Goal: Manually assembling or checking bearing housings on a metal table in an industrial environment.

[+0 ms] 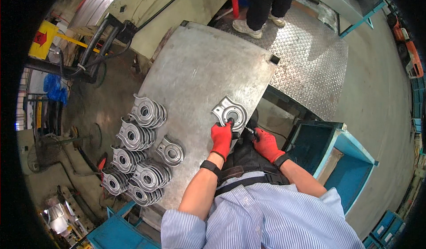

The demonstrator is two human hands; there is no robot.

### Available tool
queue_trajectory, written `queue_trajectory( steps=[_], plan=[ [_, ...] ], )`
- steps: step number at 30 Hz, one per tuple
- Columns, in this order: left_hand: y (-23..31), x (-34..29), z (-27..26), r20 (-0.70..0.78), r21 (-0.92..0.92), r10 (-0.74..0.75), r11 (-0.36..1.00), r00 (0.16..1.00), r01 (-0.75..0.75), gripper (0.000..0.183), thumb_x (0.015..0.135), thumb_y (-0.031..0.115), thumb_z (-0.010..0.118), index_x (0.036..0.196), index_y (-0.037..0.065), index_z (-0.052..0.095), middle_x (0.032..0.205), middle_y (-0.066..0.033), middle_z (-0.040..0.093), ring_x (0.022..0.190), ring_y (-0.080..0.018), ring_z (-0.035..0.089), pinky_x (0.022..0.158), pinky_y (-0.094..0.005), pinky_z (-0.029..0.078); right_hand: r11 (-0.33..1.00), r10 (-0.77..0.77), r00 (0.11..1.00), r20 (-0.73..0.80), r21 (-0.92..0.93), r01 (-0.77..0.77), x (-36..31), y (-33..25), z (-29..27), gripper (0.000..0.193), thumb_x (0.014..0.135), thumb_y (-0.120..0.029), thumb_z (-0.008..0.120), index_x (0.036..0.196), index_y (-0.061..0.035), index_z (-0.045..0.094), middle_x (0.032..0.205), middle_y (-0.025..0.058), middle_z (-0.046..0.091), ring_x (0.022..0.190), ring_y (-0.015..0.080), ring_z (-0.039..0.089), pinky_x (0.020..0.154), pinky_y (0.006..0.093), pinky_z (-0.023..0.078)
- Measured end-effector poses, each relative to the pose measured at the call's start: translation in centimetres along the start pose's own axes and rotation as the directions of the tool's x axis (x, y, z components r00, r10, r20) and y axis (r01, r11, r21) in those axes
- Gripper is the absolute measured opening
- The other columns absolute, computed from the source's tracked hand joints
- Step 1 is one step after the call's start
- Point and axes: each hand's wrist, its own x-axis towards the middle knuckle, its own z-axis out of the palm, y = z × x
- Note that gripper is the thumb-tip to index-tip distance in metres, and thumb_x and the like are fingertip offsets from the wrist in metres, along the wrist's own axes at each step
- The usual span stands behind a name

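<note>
A stamped metal bracket [240, 112] with a round central opening lies near the right edge of the steel table. My left hand [223, 138], in a red glove with dark fingertips, grips its near rim, the fingers reaching the central hole. Just right of it, my right hand [267, 145], gloved alike, is closed around a slim dark tool [250, 130] with a shiny end, pointed at the bracket's edge. The tool's exact kind is too small to tell. Another single bracket [170, 152] rests on the table to the left.
Several stacks of like brackets [144, 176] stand along the left side of the table [195, 71]. A blue metal bin [355, 162] is at my right. Beyond the table, a person [266, 5] stands on a tread-plate platform [306, 67]. Black tubing frames a machine [100, 49] at far left.
</note>
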Motion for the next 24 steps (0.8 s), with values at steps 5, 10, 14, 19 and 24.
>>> queue_trajectory(
  steps=[5, 10, 14, 19, 24],
  plan=[
    [-1.5, 1.1, 0.0, -0.025, 0.028, 0.032, 0.999, 0.999, -0.031, 0.032, 0.072, 0.026, 0.074, 0.078, -0.003, 0.063, 0.075, -0.0199, 0.065, 0.073, -0.0333, 0.064, 0.064, -0.0412, 0.048, 0.999, 0.046, 0.999, -0.017, 0.004, -0.046, 0.1, -0.8, -0.2, 0.039, 0.078, -0.023, 0.063, 0.111, -0.0053, 0.053, 0.104, 0.0167, 0.062, 0.094, 0.0359, 0.059, 0.078, 0.0436, 0.049],
    [0.0, -0.3, 0.2, -0.001, -0.038, -0.012, 0.999, 1.000, 0.012, 0.031, 0.073, 0.026, 0.074, 0.077, -0.002, 0.061, 0.073, -0.0198, 0.064, 0.070, -0.0340, 0.063, 0.062, -0.0416, 0.047, 1.000, -0.001, 1.000, -0.012, 0.008, 0.001, -0.2, 0.0, -0.2, 0.043, 0.078, -0.023, 0.064, 0.115, -0.0048, 0.053, 0.107, 0.0173, 0.061, 0.095, 0.0354, 0.060, 0.079, 0.0425, 0.049],
    [1.7, -1.7, 0.1, 0.040, -0.077, 0.013, 0.997, 0.999, -0.010, 0.036, 0.075, 0.031, 0.071, 0.079, -0.003, 0.061, 0.073, -0.0211, 0.063, 0.072, -0.0361, 0.062, 0.063, -0.0435, 0.046, 0.999, 0.035, 0.999, 0.014, -0.001, -0.035, 0.5, 0.3, 0.1, 0.046, 0.078, -0.024, 0.064, 0.118, -0.0039, 0.054, 0.110, 0.0184, 0.061, 0.098, 0.0345, 0.059, 0.082, 0.0413, 0.048],
    [2.9, -2.7, 0.4, -0.018, 0.174, 0.097, 0.980, 0.995, -0.092, 0.045, 0.074, 0.041, 0.071, 0.082, -0.003, 0.063, 0.084, -0.0270, 0.063, 0.085, -0.0436, 0.060, 0.070, -0.0482, 0.046, 1.000, -0.020, 0.999, -0.035, 0.013, 0.021, 0.0, 2.1, 0.7, 0.046, 0.077, -0.023, 0.064, 0.118, -0.0036, 0.054, 0.111, 0.0200, 0.060, 0.102, 0.0342, 0.058, 0.086, 0.0411, 0.047],
    [1.0, -1.6, 0.0, -0.055, 0.179, 0.128, 0.977, 0.990, -0.116, 0.045, 0.074, 0.040, 0.071, 0.084, -0.002, 0.064, 0.085, -0.0266, 0.063, 0.087, -0.0434, 0.061, 0.071, -0.0481, 0.047, 0.996, -0.074, 0.996, -0.045, -0.046, 0.071, 0.4, 1.8, 1.4, 0.046, 0.076, -0.021, 0.065, 0.117, -0.0024, 0.054, 0.106, 0.0214, 0.061, 0.099, 0.0372, 0.058, 0.086, 0.0432, 0.046]
  ],
)
